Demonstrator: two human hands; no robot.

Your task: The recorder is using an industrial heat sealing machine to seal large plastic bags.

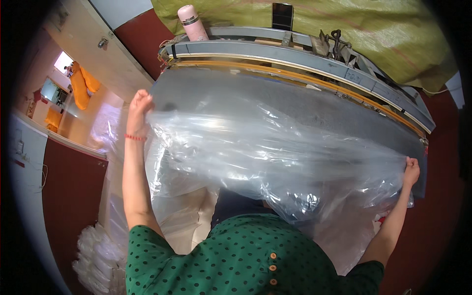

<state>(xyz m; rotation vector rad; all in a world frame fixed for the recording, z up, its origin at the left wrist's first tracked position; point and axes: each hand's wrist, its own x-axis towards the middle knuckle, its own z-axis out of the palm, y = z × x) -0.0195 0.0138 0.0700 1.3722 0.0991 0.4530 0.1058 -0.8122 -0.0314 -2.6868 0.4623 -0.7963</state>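
A wide sheet of clear plastic film (236, 142) is stretched between my hands, wrinkled and shiny, with its lower part hanging toward my body. My left hand (141, 104) is closed on the film's left end, and a red bead bracelet circles that wrist. At the right end, my right hand (412, 171) pinches the film's corner. Both arms are spread wide. Beneath and beyond the film lies a dark grey work surface (206, 88), partly seen through the plastic.
Along the far side runs a grey metal frame (295, 59) with an orange bar, a pink thermos (192, 23) and a metal clamp (337, 43). Green-yellow sheeting (373, 29) hangs behind. An open door (103, 44) stands at left. Stacked clear plastic (98, 260) lies lower left.
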